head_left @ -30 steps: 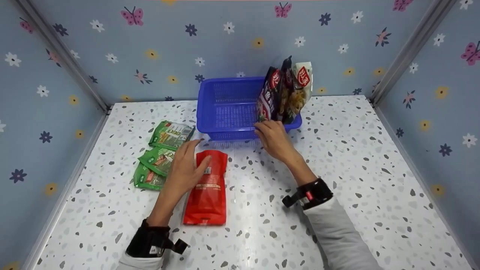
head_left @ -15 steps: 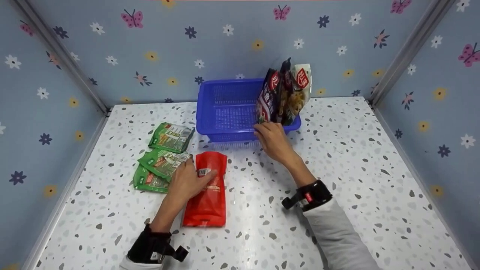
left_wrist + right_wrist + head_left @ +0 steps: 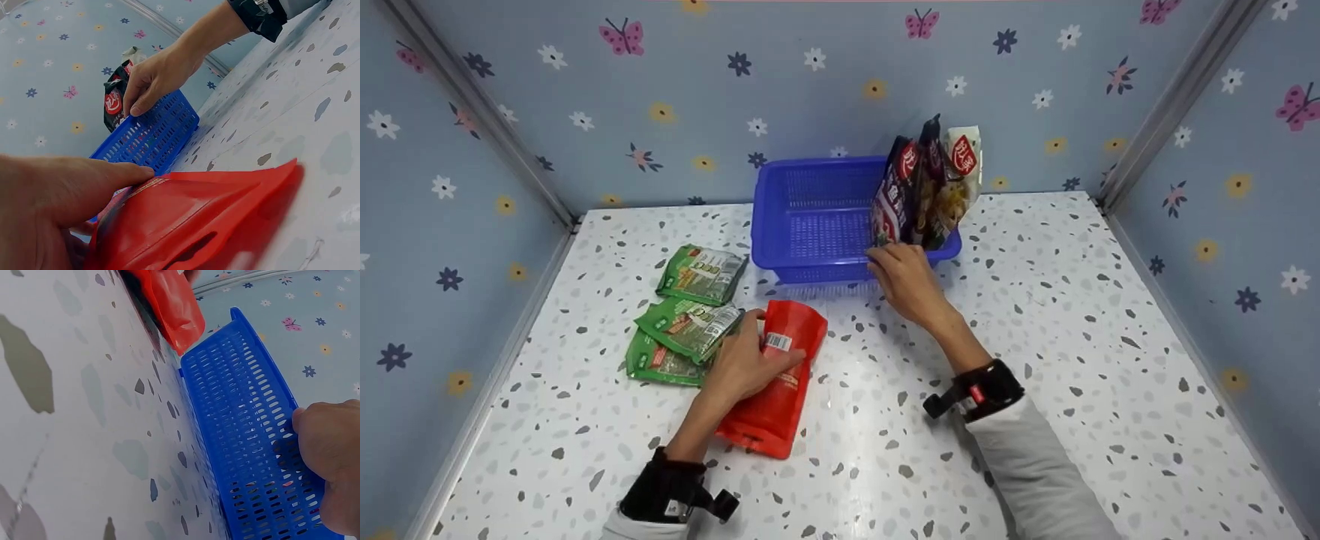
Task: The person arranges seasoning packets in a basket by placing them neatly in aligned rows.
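My left hand grips a red pouch across its middle, thumb over the top face and fingers under the left side. In the left wrist view the pouch bulges, its near end lifted off the table. My right hand pinches the front rim of a blue plastic basket; the thumb shows outside the wall in the right wrist view. Upright in the basket's right end stand several food pouches, a dark one nearest the fingers and a pale-topped one at the right.
Several green packets lie left of the red pouch, the front ones overlapping. The basket stands close to the flowered back wall. Side walls flank the speckled white table.
My left hand has come down onto the red pouch and taken hold of it. The pouch has tilted and turned, its top end going right. The right hand stays at the basket rim.
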`<state>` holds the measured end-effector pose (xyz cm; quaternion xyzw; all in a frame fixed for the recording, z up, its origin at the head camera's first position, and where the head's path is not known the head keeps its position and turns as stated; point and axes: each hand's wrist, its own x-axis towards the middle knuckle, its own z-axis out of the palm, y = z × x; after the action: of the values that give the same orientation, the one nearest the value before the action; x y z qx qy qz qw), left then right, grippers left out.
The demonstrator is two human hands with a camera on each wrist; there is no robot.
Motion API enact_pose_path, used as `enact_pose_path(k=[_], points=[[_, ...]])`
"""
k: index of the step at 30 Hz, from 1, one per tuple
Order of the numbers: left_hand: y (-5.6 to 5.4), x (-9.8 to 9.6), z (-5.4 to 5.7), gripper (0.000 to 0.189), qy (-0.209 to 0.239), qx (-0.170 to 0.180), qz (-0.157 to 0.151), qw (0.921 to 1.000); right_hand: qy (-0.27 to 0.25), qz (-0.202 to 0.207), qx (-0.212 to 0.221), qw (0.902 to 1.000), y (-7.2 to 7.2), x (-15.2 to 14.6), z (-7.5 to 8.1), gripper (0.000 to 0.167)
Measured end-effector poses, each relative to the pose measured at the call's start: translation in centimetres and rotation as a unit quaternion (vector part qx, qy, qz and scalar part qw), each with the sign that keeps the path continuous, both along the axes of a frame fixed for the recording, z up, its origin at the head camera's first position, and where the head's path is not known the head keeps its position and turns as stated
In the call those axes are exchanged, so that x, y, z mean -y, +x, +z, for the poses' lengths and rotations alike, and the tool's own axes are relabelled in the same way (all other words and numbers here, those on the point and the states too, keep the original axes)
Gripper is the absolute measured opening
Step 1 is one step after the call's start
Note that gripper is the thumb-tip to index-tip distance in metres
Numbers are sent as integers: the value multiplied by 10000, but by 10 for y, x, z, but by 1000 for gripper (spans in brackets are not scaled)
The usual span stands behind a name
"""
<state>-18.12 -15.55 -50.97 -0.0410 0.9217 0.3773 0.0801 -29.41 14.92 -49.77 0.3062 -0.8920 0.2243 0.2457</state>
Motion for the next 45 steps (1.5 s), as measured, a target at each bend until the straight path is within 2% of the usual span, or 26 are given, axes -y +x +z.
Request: enact_pose_path(k=[11, 16, 21, 26, 31, 38, 41, 45], points=[[-1, 4, -3, 90, 125, 139, -98, 9998, -38, -20, 10, 10000, 0, 1, -2, 26], [0, 3, 0, 84, 371, 94, -129, 9992, -62, -15, -84, 9999, -1, 1, -4, 27], [0, -4, 9, 73, 575, -275, -172, 9978, -110, 2, -213, 9997, -3, 1, -4, 26], [1, -14, 25, 78, 855, -761, -227, 9932, -98, -66, -328, 9994, -4, 2, -7, 26], [2, -29, 42, 78, 1425, -1309, -344, 9805, -59, -41, -346, 9994, -4, 1, -9, 24], [-3, -57, 69, 67, 2116, -1998, -490, 9555, -13, -44, -445, 9990, -5, -3, -7, 19], [-5, -68, 81, 63, 2378, -2219, -587, 9438, 51, -80, -285, 9995, -5, -5, -6, 16], [-5, -77, 92, 61, 2594, -2560, -685, 9287, 31, 45, 157, 9999, -4, -8, -5, 21]])
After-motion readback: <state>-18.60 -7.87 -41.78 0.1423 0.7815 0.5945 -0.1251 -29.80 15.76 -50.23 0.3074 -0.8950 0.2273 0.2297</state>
